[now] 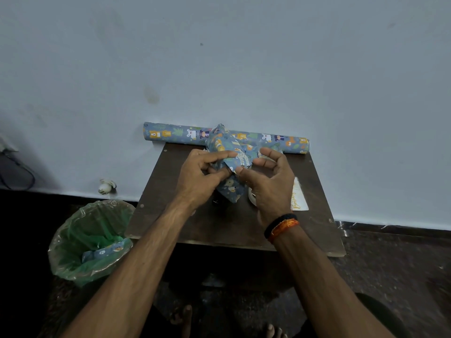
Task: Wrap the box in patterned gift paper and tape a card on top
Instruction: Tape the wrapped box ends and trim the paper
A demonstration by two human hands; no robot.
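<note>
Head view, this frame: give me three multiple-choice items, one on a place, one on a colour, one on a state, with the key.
1. Where does the paper roll lie?
A. in the bin
B. along the table's far edge, by the wall
C. on the floor

2. What colour is the bin liner?
A. green
B. red
C. black

3. What is the left hand doing?
A. resting flat on the table
B. holding the card
C. pinching the paper on the box

Key: 1 B, the roll spans the far edge of the table against the wall. 2 A, the bag is translucent green. 3 C, its fingers grip the paper fold of the box, while the card lies untouched beyond the right hand.
</note>
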